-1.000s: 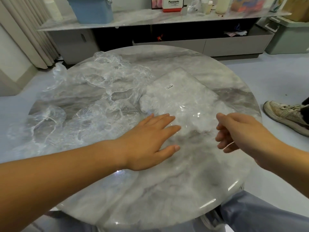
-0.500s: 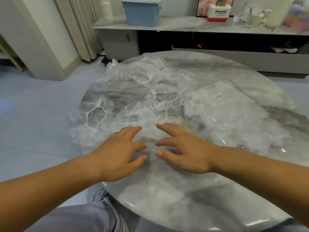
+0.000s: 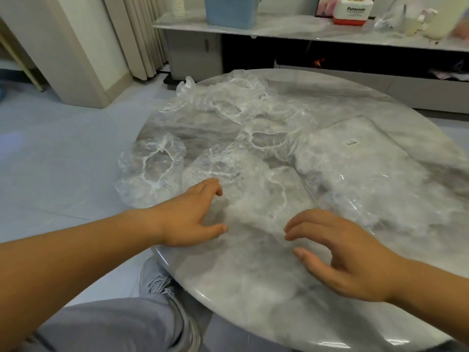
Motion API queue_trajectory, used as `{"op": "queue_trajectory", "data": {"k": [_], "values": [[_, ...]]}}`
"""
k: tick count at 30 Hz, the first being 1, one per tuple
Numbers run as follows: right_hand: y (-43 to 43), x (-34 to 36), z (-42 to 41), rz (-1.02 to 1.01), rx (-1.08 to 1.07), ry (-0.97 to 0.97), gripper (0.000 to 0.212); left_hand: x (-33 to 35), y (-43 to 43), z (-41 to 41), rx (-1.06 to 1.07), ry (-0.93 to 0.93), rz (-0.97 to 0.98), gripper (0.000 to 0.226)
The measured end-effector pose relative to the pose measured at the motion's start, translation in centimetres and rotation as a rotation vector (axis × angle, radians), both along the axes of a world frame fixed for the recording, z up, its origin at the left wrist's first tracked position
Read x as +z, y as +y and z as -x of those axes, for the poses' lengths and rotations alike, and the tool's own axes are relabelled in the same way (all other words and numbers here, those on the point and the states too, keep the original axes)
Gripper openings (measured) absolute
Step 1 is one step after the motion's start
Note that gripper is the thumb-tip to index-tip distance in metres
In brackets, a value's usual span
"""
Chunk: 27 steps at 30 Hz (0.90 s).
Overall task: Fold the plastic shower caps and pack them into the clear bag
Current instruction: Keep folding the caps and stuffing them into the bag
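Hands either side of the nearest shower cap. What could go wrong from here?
1. The shower cap at the table's left rim hangs partly over it; a sweep of the left hand could knock it to the floor.
2. The nearest cap seems to overlap a neighbouring cap and the clear bag's edge; pulling it may drag those along.
3. Everything is transparent and crinkled, so the right hand might pinch two layers.
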State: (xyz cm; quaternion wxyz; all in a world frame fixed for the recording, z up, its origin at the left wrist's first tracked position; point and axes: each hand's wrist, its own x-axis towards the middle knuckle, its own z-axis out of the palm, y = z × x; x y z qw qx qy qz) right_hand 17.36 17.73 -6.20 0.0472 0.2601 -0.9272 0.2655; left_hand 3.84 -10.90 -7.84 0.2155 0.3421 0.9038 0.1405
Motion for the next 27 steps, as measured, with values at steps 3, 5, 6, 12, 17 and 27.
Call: {"op": "queue_trajectory", "data": {"k": [3,5,6,12,17,27], "values": [[0.7,-0.3,-1.9,0.021,0.032,-0.124,0.025,0.6,0.2,-0.1,-0.157,0.122,0.032,0.074],[1.3,-0.6,-3.0,0.006,0.003,-0.217,0.027,1.4,0.5,-1.0,-0.235,0.179,-0.011,0.073],[1.5,-0.8,-3.2,0.000,-0.015,-0.256,0.031,1.9,0.6,-1.7,-0.291,0.211,-0.071,0.070],[1.9,-1.1,-4.0,0.059,-0.083,-0.385,0.032,1.2,4.2,-6.0,-0.658,0.512,-0.141,0.058],[2.3,-1.0,-3.9,0.011,-0.115,-0.375,0.033,0.0,4.1,-6.1,-0.592,0.359,0.016,0.057],[2.2,-2.1,-3.1,-0.139,-0.081,-0.343,0.057,-0.6,3.6,-5.6,-0.426,0.269,-0.092,0.019]]}}
